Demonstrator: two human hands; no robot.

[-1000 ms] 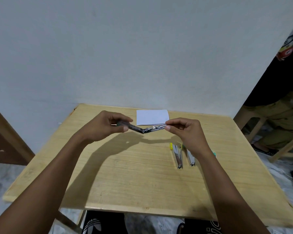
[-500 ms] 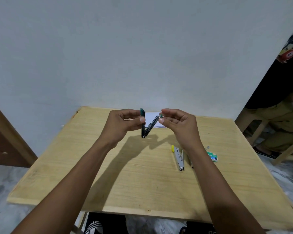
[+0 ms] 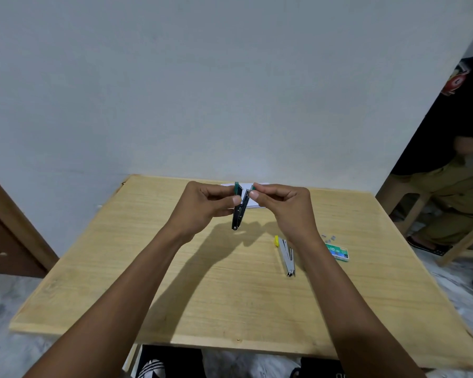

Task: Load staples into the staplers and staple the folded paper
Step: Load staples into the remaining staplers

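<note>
While both hands hover above the far middle of the wooden table (image 3: pixel 202 309), they share one green stapler (image 3: pixel 237 211) between them. The left hand (image 3: pixel 206 207) pinches its green-topped arm between thumb and curled fingers. The right hand (image 3: pixel 284 208) pinches the tip of the other, metal arm with thumb and forefinger. The stapler stands nearly upright in the air, hinge end down, its two arms spread in a narrow V that opens upward. Behind it, mostly hidden by the hands, the folded white paper (image 3: pixel 254 205) lies flat near the table's far edge. A second stapler (image 3: pixel 286 255), silver with a yellow end, lies on the table just beside the right wrist. To its right sits a small green box of staples (image 3: pixel 337 252), with a few loose staples (image 3: pixel 328 236) just beyond it. At the right edge another person (image 3: pixel 453 186) sits on a wooden stool.
</note>
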